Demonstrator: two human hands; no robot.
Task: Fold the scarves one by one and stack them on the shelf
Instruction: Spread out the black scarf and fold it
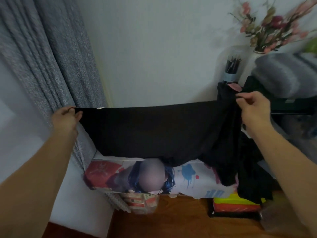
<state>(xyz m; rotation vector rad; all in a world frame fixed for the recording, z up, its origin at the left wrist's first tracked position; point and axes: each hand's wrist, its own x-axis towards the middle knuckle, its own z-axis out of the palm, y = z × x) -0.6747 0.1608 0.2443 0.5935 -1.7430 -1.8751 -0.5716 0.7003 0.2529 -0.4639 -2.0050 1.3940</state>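
Note:
A black scarf [154, 131] hangs stretched out in the air between my two hands. My left hand [66, 117] pinches its upper left corner, close to the curtain. My right hand [253, 107] pinches the upper edge at the right, where the cloth bunches and falls in long folds toward the floor. A small white tag [99, 108] shows on the top edge near the left corner. More black cloth [253, 86] lies on the shelf [291, 102] at the right, beneath a folded grey scarf [281, 73].
A grey curtain [51, 57] hangs at the left. A vase of pink flowers [267, 30] and a pen holder [230, 67] stand at the back right. Below the scarf lies a printed box [188, 177] on the wooden floor [171, 220], with a bright yellow and red item [236, 203] beside it.

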